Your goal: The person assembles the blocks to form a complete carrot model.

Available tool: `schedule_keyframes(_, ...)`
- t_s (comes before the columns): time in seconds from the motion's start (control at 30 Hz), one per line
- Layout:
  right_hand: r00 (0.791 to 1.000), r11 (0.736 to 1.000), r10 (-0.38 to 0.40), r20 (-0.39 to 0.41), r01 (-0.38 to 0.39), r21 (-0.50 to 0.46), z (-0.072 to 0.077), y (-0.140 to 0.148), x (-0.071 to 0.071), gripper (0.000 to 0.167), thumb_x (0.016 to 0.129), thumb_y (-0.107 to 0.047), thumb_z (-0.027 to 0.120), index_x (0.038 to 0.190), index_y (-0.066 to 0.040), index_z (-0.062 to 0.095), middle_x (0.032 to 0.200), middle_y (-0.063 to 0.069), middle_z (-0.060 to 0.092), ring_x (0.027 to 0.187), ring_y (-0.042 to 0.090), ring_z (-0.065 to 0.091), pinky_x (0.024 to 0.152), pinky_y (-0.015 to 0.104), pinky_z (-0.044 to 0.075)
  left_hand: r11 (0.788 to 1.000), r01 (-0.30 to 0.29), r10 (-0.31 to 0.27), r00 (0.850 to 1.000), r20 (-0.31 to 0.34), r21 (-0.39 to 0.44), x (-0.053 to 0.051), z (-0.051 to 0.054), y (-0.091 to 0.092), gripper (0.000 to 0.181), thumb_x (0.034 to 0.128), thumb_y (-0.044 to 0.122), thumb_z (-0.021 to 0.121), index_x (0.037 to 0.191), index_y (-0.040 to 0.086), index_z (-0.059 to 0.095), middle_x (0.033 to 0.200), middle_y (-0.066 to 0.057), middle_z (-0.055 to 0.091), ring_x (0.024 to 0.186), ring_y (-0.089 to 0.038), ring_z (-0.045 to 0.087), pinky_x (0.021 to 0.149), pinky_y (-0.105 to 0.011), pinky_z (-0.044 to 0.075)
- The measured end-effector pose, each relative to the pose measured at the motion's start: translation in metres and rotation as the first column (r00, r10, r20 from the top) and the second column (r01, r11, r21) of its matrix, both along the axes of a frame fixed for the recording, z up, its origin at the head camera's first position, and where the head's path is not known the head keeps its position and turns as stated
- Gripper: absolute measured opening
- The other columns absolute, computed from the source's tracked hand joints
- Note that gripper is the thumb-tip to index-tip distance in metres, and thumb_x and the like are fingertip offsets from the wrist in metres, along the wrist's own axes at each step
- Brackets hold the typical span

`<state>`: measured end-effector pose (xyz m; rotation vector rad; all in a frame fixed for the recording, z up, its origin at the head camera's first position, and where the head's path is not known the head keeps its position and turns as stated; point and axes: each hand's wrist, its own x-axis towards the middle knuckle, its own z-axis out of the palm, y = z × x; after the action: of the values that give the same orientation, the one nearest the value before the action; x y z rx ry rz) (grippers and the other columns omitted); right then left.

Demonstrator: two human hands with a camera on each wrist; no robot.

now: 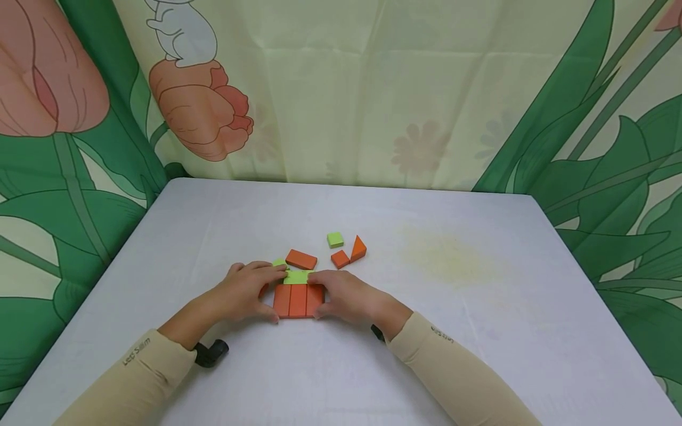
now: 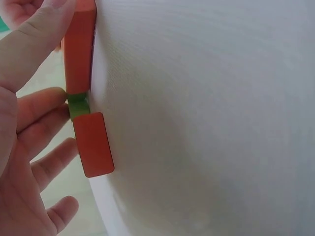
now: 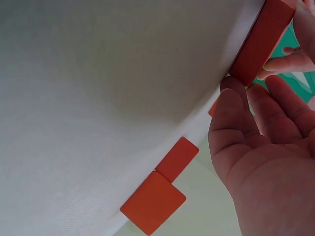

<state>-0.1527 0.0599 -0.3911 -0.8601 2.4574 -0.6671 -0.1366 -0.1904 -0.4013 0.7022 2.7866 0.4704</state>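
Observation:
Three upright orange blocks [image 1: 297,303] lie side by side on the white table, with light green blocks [image 1: 298,277] along their far edge. My left hand [image 1: 242,291] is at the left side; its thumb touches an orange block [image 2: 80,54], and two fairly straight fingers reach a green block [image 2: 78,105]. On the other side, my right hand [image 1: 348,294] has its thumb at the near right corner and its index finger at the green row's right end. That index finger meets the end of an orange block [image 3: 261,44] in the right wrist view. My left fingers partly cover the group's left edge.
Beyond the hands lie an orange rectangular block [image 1: 301,259], a small orange block [image 1: 340,259], an orange triangular block [image 1: 359,248] and a green block [image 1: 335,239]. Another green piece [image 1: 279,262] shows behind my left fingers. A patterned curtain [image 1: 341,118] hangs behind the table [image 1: 479,355].

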Motion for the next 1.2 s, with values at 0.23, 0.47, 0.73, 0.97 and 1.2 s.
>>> schedule_keyframes(0.23, 1.0, 1.0, -0.002, 0.006, 0.002, -0.006, 0.001, 0.0, 0.001, 0.067, 0.089, -0.021, 0.079, 0.147, -0.006, 0.049, 0.145, 0.003, 0.053, 0.134, 0.02, 0.046, 0.11, 0.034, 0.037, 1.0, 0.009, -0.009, 1.0, -0.012, 0.001, 0.0, 0.003, 0.001, 0.087, 0.0703, 0.049, 0.089, 0.142, 0.01, 0.057, 0.146, -0.006, 0.053, 0.135, -0.036, 0.04, 0.101, -0.065, 0.03)
schedule_keyframes(0.47, 1.0, 1.0, 0.011, -0.026, -0.011, 0.0, 0.0, 0.001, 0.0, 0.065, 0.089, -0.022, 0.079, 0.145, -0.007, 0.051, 0.144, 0.003, 0.053, 0.133, 0.02, 0.047, 0.11, 0.034, 0.037, 1.0, -0.002, 0.002, 1.0, 0.002, 0.011, 0.0, 0.004, 0.001, 0.087, 0.0701, 0.047, 0.09, 0.142, 0.01, 0.056, 0.143, -0.008, 0.054, 0.134, -0.036, 0.041, 0.1, -0.064, 0.032)
schedule_keyframes(0.73, 0.999, 1.0, -0.003, -0.038, 0.003, -0.001, -0.005, 0.003, 0.0, 0.064, 0.088, -0.027, 0.08, 0.143, -0.011, 0.054, 0.144, -0.001, 0.054, 0.132, 0.018, 0.048, 0.109, 0.034, 0.038, 0.999, -0.021, 0.019, 0.999, 0.038, 0.037, 0.001, 0.005, 0.003, 0.092, 0.0685, 0.041, 0.093, 0.145, 0.01, 0.052, 0.141, -0.008, 0.055, 0.134, -0.036, 0.04, 0.102, -0.062, 0.033)
schedule_keyframes(0.97, 0.998, 0.998, -0.042, -0.054, 0.039, -0.054, 0.001, 0.017, -0.006, 0.056, 0.091, -0.027, 0.075, 0.141, -0.01, 0.056, 0.144, 0.001, 0.054, 0.131, 0.021, 0.051, 0.108, 0.039, 0.041, 0.995, -0.056, 0.054, 0.998, 0.026, 0.077, 0.001, 0.009, 0.002, 0.083, 0.0762, 0.041, 0.088, 0.144, 0.008, 0.053, 0.142, -0.009, 0.054, 0.135, -0.037, 0.039, 0.104, -0.063, 0.031)
schedule_keyframes(1.2, 0.98, 0.99, -0.141, -0.139, 0.136, -0.041, 0.013, 0.034, -0.032, 0.054, 0.092, -0.022, 0.074, 0.141, -0.009, 0.056, 0.134, 0.005, 0.06, 0.123, 0.025, 0.054, 0.103, 0.039, 0.044, 0.994, -0.062, 0.063, 0.998, -0.01, 0.09, -0.001, 0.006, 0.003, 0.07, 0.0814, 0.036, 0.085, 0.139, 0.007, 0.057, 0.137, -0.01, 0.059, 0.131, -0.037, 0.044, 0.101, -0.062, 0.034)
